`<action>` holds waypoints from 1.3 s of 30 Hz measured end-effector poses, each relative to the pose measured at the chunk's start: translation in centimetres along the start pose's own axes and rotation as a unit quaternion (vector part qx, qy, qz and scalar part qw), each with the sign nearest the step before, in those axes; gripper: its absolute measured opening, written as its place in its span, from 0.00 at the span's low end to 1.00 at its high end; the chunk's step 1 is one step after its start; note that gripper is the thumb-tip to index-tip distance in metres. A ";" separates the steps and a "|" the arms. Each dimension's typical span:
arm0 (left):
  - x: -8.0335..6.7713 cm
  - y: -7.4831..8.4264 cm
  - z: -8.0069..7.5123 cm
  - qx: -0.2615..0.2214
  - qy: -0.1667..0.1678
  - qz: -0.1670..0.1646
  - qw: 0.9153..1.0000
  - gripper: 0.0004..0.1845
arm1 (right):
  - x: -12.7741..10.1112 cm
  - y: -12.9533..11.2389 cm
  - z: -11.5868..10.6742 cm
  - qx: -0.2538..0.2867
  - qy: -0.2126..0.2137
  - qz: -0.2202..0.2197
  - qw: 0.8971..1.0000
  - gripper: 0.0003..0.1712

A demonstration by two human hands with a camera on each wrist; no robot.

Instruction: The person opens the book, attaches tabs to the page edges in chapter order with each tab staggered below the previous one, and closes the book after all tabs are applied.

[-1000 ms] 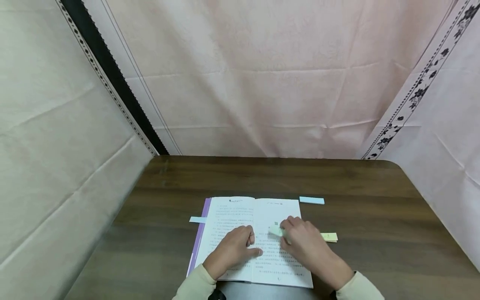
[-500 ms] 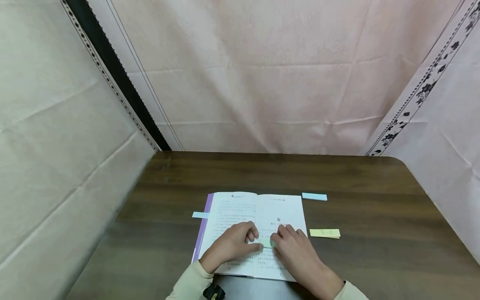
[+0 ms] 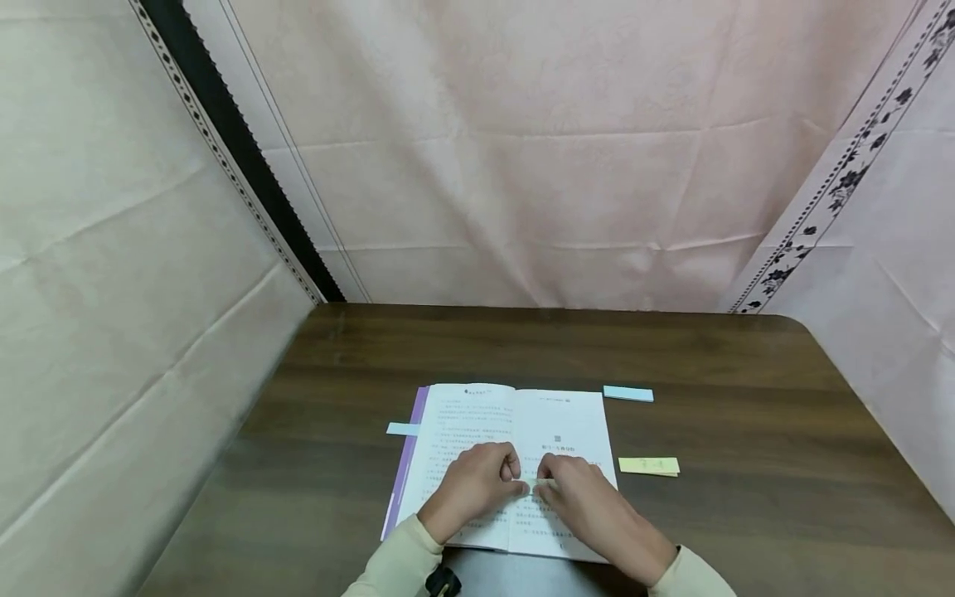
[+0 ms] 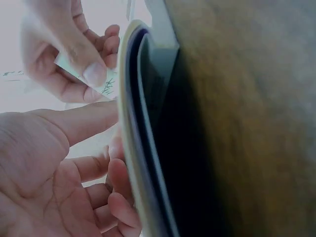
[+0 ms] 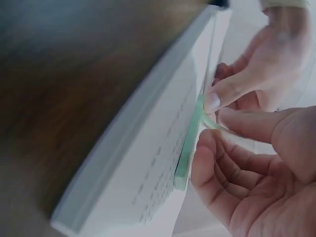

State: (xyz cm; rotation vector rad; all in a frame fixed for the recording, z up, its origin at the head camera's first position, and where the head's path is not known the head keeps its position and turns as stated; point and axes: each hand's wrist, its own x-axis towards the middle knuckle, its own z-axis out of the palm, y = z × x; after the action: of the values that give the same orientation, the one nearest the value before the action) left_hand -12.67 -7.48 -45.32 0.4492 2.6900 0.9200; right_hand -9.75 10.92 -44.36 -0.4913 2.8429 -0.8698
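Observation:
A book with a purple cover edge (image 3: 400, 489) lies open, showing two printed pages (image 3: 548, 414). My right hand (image 3: 585, 497) is over the right page, near the spine. It pinches a thin pale green sticky note (image 4: 107, 88) with handwriting on it between thumb and fingers. In the right wrist view this strip curves up from the end of a green sticky-note pad (image 5: 190, 143) lying along the page. My left hand (image 3: 477, 481) is just left of it, thumb extended. The left thumb (image 5: 212, 101) touches the pad's end, its other fingers loosely bent.
On the brown table (image 3: 746, 431), a yellow sticky-note strip (image 3: 649, 466) lies right of the book. A blue strip (image 3: 628, 393) lies at its upper right corner, another blue tab (image 3: 403, 429) at its left edge. Pale curtains (image 3: 522, 166) stand around the table.
My right hand has moved left and slightly down across the right page with the green sticky notes, toward the left hand. The two hands now nearly meet; the yellow strip has come into full view.

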 end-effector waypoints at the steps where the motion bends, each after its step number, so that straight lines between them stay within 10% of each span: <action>1: 0.0 0.0 0.0 0.000 -0.001 0.002 1.000 0.13 | 0.2 0.0 0.0 0.019 -0.006 0.007 1.000 0.09; 20: -0.6 0.7 0.2 0.123 0.006 0.124 0.985 0.11 | 0.7 1.2 0.4 0.073 0.005 0.019 0.997 0.15; 29: -0.8 0.5 0.4 0.115 0.012 0.123 0.986 0.08 | 0.2 2.5 0.1 0.125 0.002 -0.014 0.992 0.11; 39: -0.5 0.5 0.7 0.080 0.014 0.097 0.992 0.08 | 0.5 5.9 -4.2 0.189 -0.039 0.052 0.980 0.08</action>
State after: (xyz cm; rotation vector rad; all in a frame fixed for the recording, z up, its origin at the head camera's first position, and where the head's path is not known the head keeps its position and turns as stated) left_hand -11.87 -6.89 -45.46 0.7479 2.7952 0.7662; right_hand -12.72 17.62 -44.21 -0.3171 2.5176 -1.2978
